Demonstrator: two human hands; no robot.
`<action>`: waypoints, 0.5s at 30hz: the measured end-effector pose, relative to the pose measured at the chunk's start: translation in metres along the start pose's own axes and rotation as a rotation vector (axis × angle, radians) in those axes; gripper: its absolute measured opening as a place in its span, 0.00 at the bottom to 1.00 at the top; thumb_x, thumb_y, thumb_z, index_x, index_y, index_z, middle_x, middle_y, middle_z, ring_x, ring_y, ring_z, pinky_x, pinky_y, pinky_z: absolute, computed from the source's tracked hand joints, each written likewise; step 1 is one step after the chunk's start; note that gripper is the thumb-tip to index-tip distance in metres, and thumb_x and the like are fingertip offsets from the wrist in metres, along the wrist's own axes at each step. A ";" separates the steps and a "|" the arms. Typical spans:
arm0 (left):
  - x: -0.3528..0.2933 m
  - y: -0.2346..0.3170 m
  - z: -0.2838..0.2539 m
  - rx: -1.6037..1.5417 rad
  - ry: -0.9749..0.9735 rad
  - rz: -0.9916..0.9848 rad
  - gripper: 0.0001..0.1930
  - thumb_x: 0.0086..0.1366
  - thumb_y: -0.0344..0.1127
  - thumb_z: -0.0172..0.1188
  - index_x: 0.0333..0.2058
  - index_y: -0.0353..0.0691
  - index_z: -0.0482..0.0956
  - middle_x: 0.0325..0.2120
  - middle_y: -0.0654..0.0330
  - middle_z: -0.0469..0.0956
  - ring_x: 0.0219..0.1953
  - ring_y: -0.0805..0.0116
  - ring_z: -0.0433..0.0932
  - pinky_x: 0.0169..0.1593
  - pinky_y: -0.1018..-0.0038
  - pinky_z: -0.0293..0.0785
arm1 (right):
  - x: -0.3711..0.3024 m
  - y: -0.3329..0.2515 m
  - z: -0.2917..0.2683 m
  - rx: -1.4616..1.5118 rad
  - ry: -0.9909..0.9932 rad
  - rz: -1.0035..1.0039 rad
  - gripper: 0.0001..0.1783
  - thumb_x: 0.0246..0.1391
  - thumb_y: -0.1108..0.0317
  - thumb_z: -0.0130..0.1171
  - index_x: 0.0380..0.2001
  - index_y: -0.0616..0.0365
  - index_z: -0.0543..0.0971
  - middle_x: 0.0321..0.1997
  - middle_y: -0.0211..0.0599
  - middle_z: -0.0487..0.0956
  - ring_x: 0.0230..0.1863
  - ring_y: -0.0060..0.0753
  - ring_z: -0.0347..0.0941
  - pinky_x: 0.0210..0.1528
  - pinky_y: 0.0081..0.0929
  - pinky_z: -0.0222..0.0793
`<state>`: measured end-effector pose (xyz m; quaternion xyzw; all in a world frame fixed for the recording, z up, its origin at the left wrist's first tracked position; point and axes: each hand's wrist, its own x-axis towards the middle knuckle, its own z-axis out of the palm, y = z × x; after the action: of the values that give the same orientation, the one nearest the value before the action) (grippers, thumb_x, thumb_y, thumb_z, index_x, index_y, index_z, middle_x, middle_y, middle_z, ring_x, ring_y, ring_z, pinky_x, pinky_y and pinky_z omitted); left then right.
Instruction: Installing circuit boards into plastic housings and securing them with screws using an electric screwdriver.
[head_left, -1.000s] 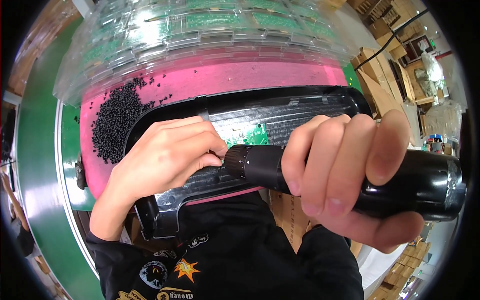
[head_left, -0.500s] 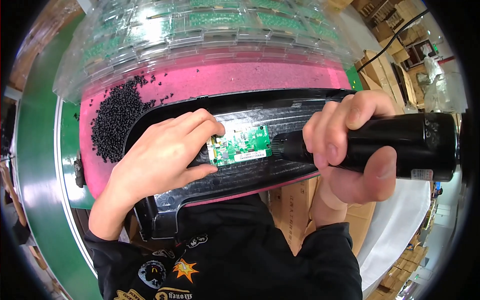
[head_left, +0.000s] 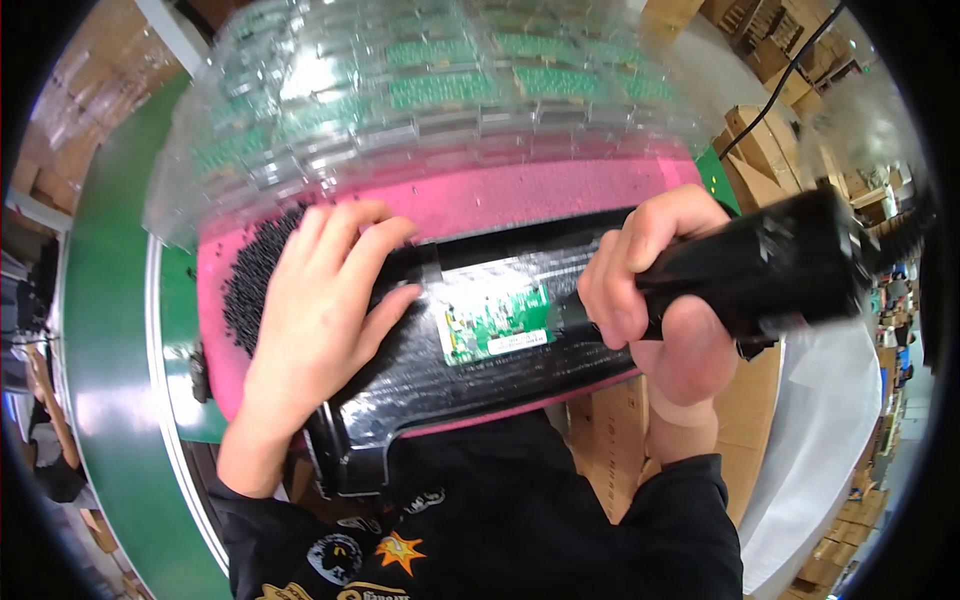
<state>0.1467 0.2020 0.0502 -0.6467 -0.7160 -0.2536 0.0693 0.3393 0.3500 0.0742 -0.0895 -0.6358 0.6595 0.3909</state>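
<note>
Board (head_left: 500,325) lies unheld in the shell (head_left: 410,395): left hand (head_left: 325,300), fingers parted, has drawn back; right hand (head_left: 622,285) has fingers wrapped round the driver (head_left: 765,262).

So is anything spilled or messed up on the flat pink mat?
The loose heap of tiny black pieces on the mat looks a bit spilled: it lies beside the left hand with no container showing around it. That may be deliberate. Nothing looks clearly damaged, though blur hides detail.
</note>
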 end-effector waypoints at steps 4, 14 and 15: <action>-0.011 -0.009 0.003 0.073 -0.255 -0.090 0.16 0.58 0.27 0.62 0.45 0.34 0.74 0.37 0.49 0.75 0.42 0.47 0.75 0.47 0.59 0.71 | 0.025 -0.006 -0.021 0.241 0.178 0.300 0.18 0.60 0.55 0.59 0.43 0.56 0.71 0.26 0.26 0.71 0.26 0.22 0.68 0.38 0.25 0.68; -0.005 0.015 -0.012 -0.065 -0.193 -0.002 0.08 0.55 0.22 0.60 0.36 0.32 0.77 0.32 0.48 0.78 0.37 0.44 0.77 0.40 0.58 0.72 | 0.004 -0.036 -0.079 0.447 0.265 0.270 0.16 0.61 0.72 0.58 0.52 0.59 0.73 0.48 0.36 0.76 0.45 0.31 0.77 0.47 0.50 0.81; -0.006 0.019 -0.019 -0.070 -0.115 -0.021 0.09 0.54 0.21 0.61 0.36 0.33 0.78 0.30 0.48 0.76 0.36 0.45 0.77 0.40 0.59 0.73 | -0.003 -0.047 -0.086 0.319 0.153 0.282 0.14 0.62 0.71 0.58 0.50 0.59 0.74 0.45 0.36 0.78 0.41 0.28 0.77 0.42 0.40 0.81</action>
<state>0.1612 0.1890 0.0696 -0.6548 -0.7161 -0.2415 0.0027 0.4131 0.4094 0.1007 -0.1642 -0.4730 0.7912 0.3512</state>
